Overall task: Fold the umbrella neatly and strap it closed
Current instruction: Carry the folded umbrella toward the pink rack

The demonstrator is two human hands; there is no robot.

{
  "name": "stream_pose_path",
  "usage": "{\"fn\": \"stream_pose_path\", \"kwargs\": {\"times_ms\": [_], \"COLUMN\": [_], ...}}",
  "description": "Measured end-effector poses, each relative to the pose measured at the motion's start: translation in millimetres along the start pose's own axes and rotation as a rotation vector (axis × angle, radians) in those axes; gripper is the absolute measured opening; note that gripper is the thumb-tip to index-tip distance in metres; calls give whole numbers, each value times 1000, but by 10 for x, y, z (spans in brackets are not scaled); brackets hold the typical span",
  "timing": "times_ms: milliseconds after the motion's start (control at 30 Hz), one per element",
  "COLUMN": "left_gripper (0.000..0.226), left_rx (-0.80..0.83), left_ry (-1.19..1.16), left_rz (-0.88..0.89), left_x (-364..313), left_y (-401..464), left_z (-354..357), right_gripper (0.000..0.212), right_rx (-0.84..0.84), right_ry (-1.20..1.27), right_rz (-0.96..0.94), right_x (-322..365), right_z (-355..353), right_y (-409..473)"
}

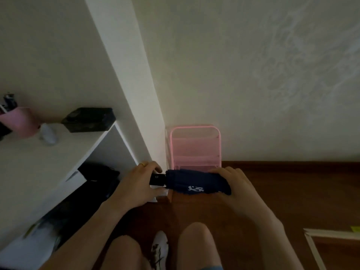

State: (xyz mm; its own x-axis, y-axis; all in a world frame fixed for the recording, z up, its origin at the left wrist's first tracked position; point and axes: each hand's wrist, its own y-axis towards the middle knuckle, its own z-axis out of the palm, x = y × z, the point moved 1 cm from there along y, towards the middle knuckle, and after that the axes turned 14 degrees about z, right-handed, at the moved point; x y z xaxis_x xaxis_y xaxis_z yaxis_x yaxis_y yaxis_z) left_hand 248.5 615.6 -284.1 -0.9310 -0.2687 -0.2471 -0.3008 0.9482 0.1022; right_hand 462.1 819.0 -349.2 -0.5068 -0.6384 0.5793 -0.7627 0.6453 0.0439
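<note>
We see the umbrella (196,183) in matt navy cloth with a smooth black plastic handle (157,179). Our floor (292,195) is glossy reddish wood, the far wall (253,75) rough plaster, the left shelf (39,166) smooth matt white.

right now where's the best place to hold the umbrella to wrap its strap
Keep the left hand on the black handle, from the left end. The umbrella lies level, so the right hand can cup the rolled canopy from above.
</note>
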Motion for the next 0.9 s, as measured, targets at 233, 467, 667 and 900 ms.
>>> {"fn": "stream_pose_path", "kwargs": {"times_ms": [233, 467, 667, 900], "left_gripper": [35, 34, 35, 32], "left_rx": [-44, -72, 77, 298], "left_ry": [-189, -157, -136, -99], "left_rz": [-49, -27, -39, -7], "left_x": [994, 2117, 2907, 3399], "left_y": [1290, 2865, 3710, 3968], "left_z": [1097, 2150, 3193, 4077], "right_gripper": [55, 50, 40, 36], "right_rx": [-99, -165, -70, 90], "right_ry": [-92, -245, -310, -229], "right_rz": [228, 242, 289, 343], "right_x": [-548, -1109, -1736, -2329], "right_z": [768, 1463, 2240, 2848], "right_y": [1406, 3257, 4253, 4533]}}
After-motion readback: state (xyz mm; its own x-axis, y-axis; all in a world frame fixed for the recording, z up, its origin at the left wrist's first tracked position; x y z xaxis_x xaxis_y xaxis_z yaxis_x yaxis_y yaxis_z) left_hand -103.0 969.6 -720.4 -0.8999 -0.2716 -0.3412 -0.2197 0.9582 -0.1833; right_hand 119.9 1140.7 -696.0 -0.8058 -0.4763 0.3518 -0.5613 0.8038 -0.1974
